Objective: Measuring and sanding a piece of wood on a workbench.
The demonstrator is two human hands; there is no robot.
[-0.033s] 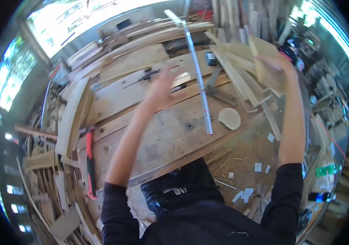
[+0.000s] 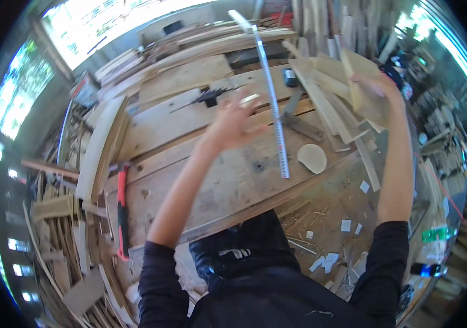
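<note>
At the left side, many wood scraps [image 2: 53, 235] lie in a loose pile, and above them a long pale plank [image 2: 97, 156] lies near the left end of the worktop [image 2: 206, 191]. Just to the right of this plank is a hammer [image 2: 122, 210] with a red and black handle, its head pointing away from the person. Next comes the left hand [image 2: 234, 121], which is raised over the worktop and spread, with the fingers apart and a little blurred. Behind its wrist and fingers, a dark tool [image 2: 210, 97] with a long thin rod lies on the wood. To the right of this hand, a long whitish measuring strip [image 2: 273, 104] runs across the worktop from the far side toward the person. Beside it are a small dark device [image 2: 289, 77] and a flat grey-brown metal piece [image 2: 302, 128], and nearer to the person lies a pale round disc [image 2: 312, 158] with one uneven edge. Farther right, several pale wood strips [image 2: 326, 112] lie crossed over each other. Beside them, the right hand [image 2: 378, 86] is closed on a pale wooden board [image 2: 366, 109], which stands tilted, with the fingers across its upper part. Below, small white paper pieces [image 2: 346, 225] are scattered.
</note>
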